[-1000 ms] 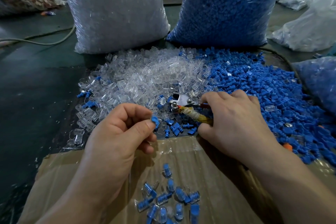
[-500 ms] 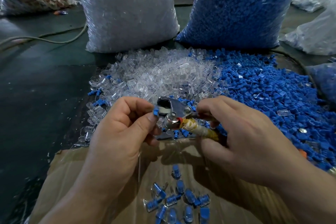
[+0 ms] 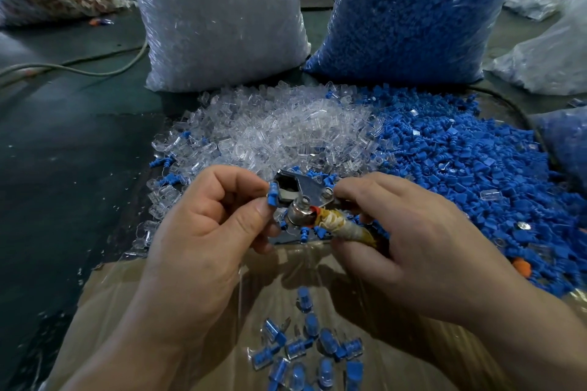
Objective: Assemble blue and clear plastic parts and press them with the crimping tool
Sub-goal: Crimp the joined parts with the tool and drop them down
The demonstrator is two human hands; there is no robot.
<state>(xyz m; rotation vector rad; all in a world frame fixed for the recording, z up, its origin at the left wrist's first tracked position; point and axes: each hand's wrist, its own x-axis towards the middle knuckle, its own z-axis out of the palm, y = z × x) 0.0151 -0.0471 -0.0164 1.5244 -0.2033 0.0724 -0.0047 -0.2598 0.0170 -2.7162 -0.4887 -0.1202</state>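
Observation:
My left hand [image 3: 203, 232] pinches a small blue plastic part [image 3: 272, 197] between thumb and forefinger, right at the open metal jaw of the crimping tool [image 3: 301, 197]. My right hand [image 3: 409, 238] grips the tool by its tape-wrapped handle [image 3: 340, 227]. Whether a clear part sits on the blue one is hidden by my fingers. Behind the hands lie a heap of clear parts [image 3: 286, 130] and a heap of blue parts [image 3: 460, 162].
Several joined blue-and-clear pieces [image 3: 305, 349] lie on the cardboard [image 3: 127, 311] below my hands. A big bag of clear parts [image 3: 219, 16] and a bag of blue parts [image 3: 413, 9] stand behind. A cable [image 3: 63, 68] runs at left over the dark floor.
My right hand lifted the crimping tool off the heap and raised it. My left hand brought the blue part up to the tool's jaw.

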